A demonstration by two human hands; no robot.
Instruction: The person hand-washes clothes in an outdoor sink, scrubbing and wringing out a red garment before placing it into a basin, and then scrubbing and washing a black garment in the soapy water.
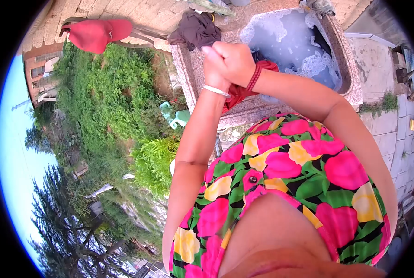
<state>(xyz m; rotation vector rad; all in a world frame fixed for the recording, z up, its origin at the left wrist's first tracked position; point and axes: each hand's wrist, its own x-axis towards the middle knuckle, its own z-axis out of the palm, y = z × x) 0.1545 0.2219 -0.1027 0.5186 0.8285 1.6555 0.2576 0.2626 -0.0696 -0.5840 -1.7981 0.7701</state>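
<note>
My left hand [214, 72], with a white bangle at its wrist, is pressed together with my right hand [237, 60] over the left part of a speckled stone basin [183, 69]. A dark red bracelet circles my right wrist. Both hands are closed, and what lies between them is hidden. Wet red cloth [238, 96] shows directly beneath and beside my wrists. Just past the fingers, a dark bunched cloth [195, 30] rests on the basin's corner. Sudsy bluish water [290, 39] fills the right compartment, with dark fabric partly sunk in it.
A red cap [93, 36] hangs at the brick wall, upper left. Beside the basin's left side, a pale green plastic container [181, 116] stands among plants. A grey cloth [320, 7] lies at the basin's far right corner. Paving [376, 78] runs along the right.
</note>
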